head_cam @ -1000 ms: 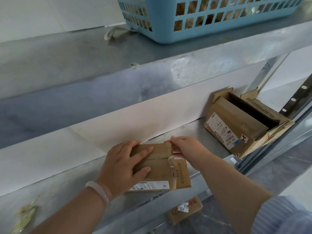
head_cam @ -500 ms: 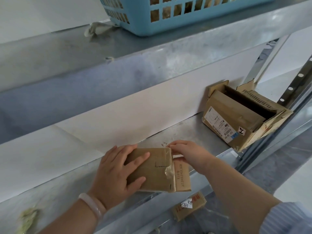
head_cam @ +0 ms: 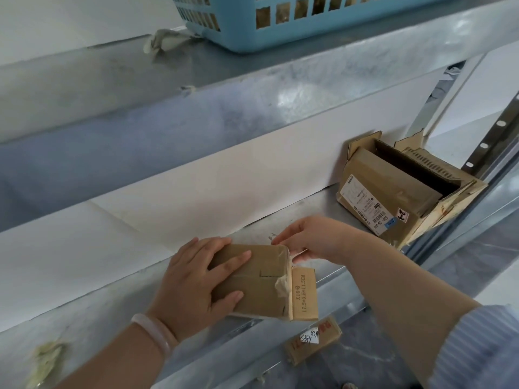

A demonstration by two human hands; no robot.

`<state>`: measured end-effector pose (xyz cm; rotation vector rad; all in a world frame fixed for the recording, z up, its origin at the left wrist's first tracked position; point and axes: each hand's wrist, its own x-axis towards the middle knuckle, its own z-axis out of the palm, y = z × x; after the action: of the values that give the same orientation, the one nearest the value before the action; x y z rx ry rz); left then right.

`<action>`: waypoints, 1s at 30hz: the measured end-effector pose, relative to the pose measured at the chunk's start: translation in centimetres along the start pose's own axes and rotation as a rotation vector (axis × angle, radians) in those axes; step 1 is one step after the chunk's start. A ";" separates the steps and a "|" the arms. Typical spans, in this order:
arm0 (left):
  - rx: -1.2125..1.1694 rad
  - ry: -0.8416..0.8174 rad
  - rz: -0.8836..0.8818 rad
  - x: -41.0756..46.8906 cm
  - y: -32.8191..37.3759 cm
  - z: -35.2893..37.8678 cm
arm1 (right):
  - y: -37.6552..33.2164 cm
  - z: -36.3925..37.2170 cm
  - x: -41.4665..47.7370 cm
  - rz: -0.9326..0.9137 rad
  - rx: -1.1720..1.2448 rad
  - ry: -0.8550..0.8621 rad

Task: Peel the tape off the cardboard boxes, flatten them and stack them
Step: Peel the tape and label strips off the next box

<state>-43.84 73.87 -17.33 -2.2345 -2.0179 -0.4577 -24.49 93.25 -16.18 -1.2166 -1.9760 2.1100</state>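
Note:
A small brown cardboard box (head_cam: 264, 287) lies on the metal shelf (head_cam: 317, 209) in front of me. My left hand (head_cam: 196, 282) rests flat on its top with the fingers spread, holding it down. My right hand (head_cam: 314, 240) is at the box's far right corner, its fingertips pinching clear tape (head_cam: 283, 249) at the edge. A loose curl of tape (head_cam: 282, 284) hangs at the right end, beside an open end flap (head_cam: 304, 293) with printed text. A larger opened cardboard box (head_cam: 398, 189) with a shipping label lies on the shelf to the right.
A blue plastic basket (head_cam: 280, 26) sits on the upper shelf, with crumpled tape (head_cam: 163, 42) beside it. Another tape wad (head_cam: 46, 357) lies at the shelf's left front. A small cardboard piece (head_cam: 311, 342) lies on the floor below. A perforated shelf upright (head_cam: 491, 136) stands at the right.
The box has been turned flatter, its label side now hidden. My right hand has shifted from the middle seam up to the box's far right corner.

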 end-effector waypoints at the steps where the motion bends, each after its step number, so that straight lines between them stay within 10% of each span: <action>1: 0.003 -0.007 0.005 0.2 -0.1 0.0 | -0.3 0.1 0.2 0.034 -0.010 0.003; 11: -0.021 -0.082 0.027 1.3 -0.9 0.2 | -2.2 1.4 1.3 0.218 -0.252 0.012; 19: 0.013 -0.047 -0.127 2.1 -0.9 0.6 | -2.4 0.3 1.4 -0.092 -0.184 0.251; 30: 0.021 0.037 -0.208 2.9 -1.1 1.6 | -0.9 -0.1 -0.7 -0.239 0.432 0.254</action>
<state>-44.41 77.24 -18.17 -1.9969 -2.2350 -0.4894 -24.35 93.13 -15.03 -1.0447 -1.3871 2.0005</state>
